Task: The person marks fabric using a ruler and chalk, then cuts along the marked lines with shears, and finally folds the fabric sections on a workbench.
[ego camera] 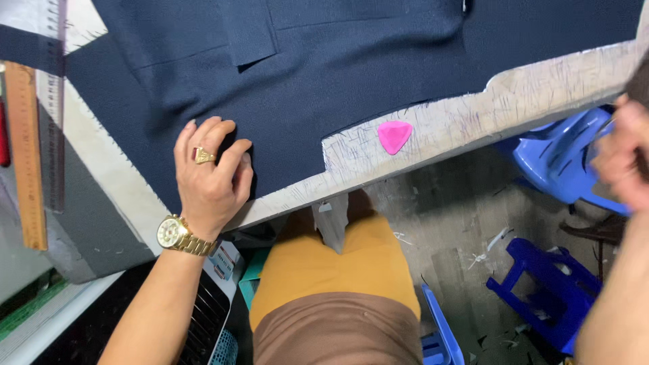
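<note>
Wooden ruler at far left. Left hand flat, fingers together, pressing navy fabric onto bench. Pink tailor's chalk lies on bare bench edge beside fabric. Right hand blurred near blue stool; grip unclear.

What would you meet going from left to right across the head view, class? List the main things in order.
Wooden ruler → left hand on the navy cloth → pink chalk → blue stool → right hand, blurred at the edge.
</note>
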